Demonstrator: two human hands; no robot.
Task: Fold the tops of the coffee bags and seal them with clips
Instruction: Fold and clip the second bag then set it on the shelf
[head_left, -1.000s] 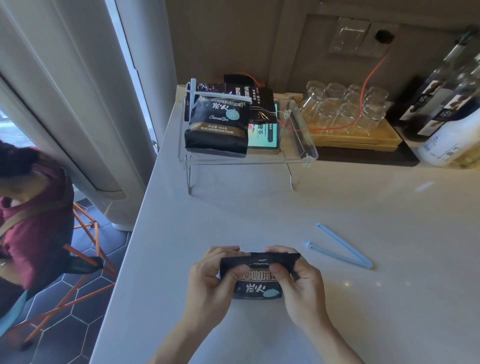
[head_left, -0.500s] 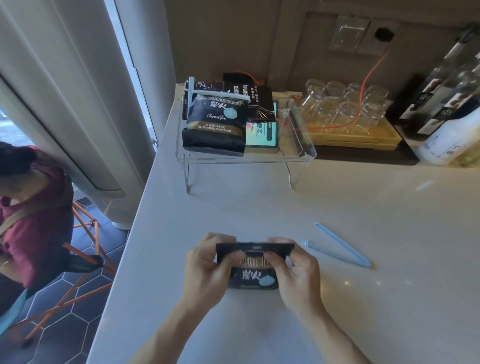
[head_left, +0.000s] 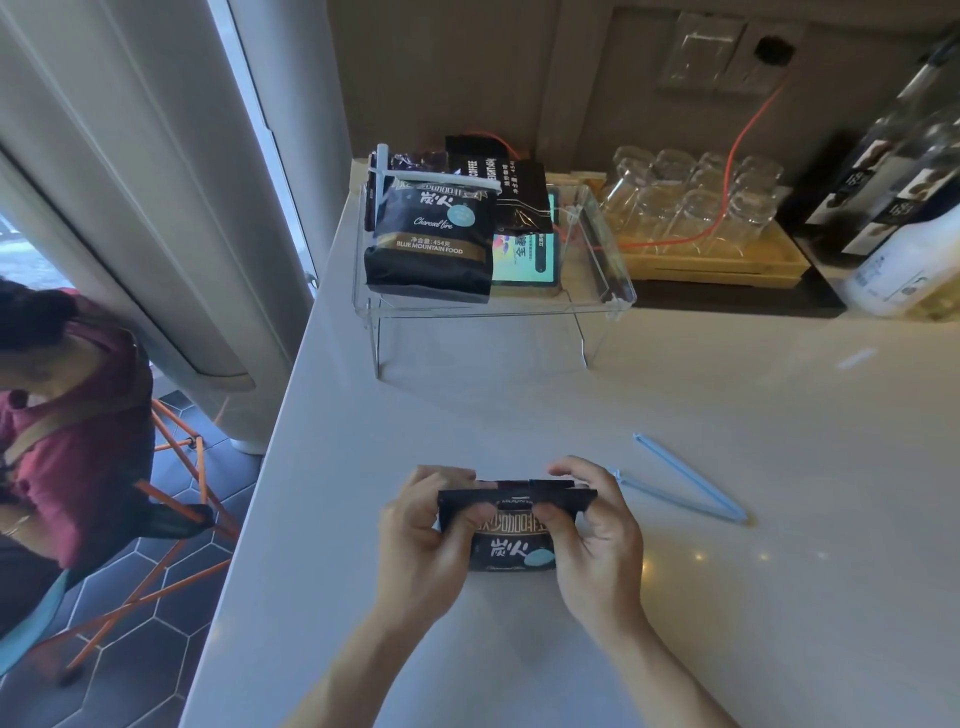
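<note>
A black coffee bag (head_left: 511, 548) stands on the white counter near the front edge. My left hand (head_left: 418, 543) grips its left side and my right hand (head_left: 597, 540) grips its right side, thumbs pressed on the folded-down top (head_left: 519, 500). A light blue clip (head_left: 680, 480) lies open in a V on the counter just right of my right hand. On a clear acrylic shelf (head_left: 613, 291) at the back lies another black coffee bag (head_left: 431, 239) with a white clip (head_left: 441, 179) across its top, and more bags (head_left: 514, 192) lie behind it.
A wooden tray (head_left: 727, 262) of several upturned glasses stands back right, with an orange cable (head_left: 737, 150) over it. Bottles (head_left: 893, 208) stand at the far right. The counter's left edge (head_left: 270, 467) drops to a tiled floor, where a person in red (head_left: 67, 415) sits.
Both hands have kept hold of the bag and rolled its top down further; the fold looks flatter and the bag shorter than a second ago. The blue clip has not moved.
</note>
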